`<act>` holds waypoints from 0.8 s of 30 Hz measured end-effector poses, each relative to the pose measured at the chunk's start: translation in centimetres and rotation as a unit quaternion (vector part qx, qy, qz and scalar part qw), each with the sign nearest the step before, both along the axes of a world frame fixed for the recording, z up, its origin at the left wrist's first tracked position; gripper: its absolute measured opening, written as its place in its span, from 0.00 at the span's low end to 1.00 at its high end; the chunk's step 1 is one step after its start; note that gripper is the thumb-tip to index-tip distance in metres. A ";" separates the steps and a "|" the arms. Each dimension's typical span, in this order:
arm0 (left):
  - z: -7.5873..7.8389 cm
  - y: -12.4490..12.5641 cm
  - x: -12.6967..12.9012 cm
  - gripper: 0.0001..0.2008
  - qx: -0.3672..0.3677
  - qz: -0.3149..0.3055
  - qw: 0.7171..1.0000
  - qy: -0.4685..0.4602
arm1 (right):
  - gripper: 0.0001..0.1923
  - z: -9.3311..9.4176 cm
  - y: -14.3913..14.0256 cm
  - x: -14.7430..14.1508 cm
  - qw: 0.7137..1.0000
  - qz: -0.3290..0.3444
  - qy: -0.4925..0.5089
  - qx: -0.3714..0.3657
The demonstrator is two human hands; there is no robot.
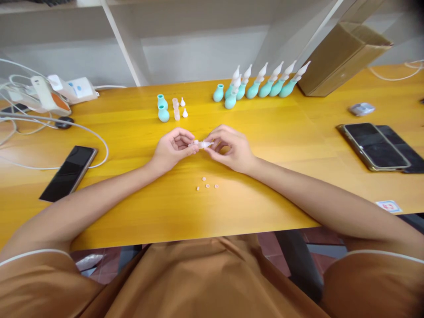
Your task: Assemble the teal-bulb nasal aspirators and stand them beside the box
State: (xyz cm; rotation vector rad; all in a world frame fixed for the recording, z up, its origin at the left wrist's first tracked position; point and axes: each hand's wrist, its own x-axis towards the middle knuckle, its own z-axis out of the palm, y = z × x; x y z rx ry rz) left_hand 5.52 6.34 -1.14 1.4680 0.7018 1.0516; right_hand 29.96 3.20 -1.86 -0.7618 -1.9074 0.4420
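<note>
- Pale pointed nozzle [206, 145] was between our two hands, over the wooden surface [251, 212], its tapered end toward our right.
- Our left hand [169, 150] grasped the blunt end between thumb and fingertips; the detail there was too small for us to tell.
- Our right hand [233, 149] had its thumb and fingertips curled about the tapered end, grasping it lightly.
- Nearer to us than the nozzle, we had four tiny pale pieces [204, 179] lying loose.
- Beyond our left hand, we saw two open-necked teal bulbs [163, 115], with clear connectors [176, 115] and two small white tips [185, 113] just beside them.
- Beyond our right hand, we had seven teal bulbs with white pointed tops [265, 90] standing near one topless bulb [218, 93].
- Well apart on our left lay a dark phone [68, 172]; on our right stood a cardboard box [341, 57].
</note>
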 end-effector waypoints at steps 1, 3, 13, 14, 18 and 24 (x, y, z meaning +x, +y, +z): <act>0.0 -0.1 0.0 0.26 -0.003 0.000 1.000 0.003 | 0.08 0.0 0.0 0.0 1.000 0.002 -0.002 0.000; 0.1 -0.1 -0.1 0.26 -0.008 0.002 1.000 0.009 | 0.09 0.0 0.0 0.1 1.000 0.007 -0.005 -0.003; -0.1 0.2 -0.3 0.25 -0.004 0.001 0.999 0.035 | 0.13 0.2 -0.3 0.3 0.998 0.016 -0.001 -0.057; -0.1 0.2 -0.3 0.24 -0.006 -0.002 0.999 0.037 | 0.13 0.2 -0.3 0.3 0.998 0.016 0.000 -0.061; -0.2 0.3 -0.4 0.24 -0.019 -0.012 0.999 0.036 | 0.12 0.3 -0.4 0.2 0.997 0.016 0.005 -0.073; 0.1 0.2 -0.3 0.24 -0.039 0.004 0.999 0.030 | 0.12 0.1 -0.3 0.1 0.997 0.014 0.018 -0.078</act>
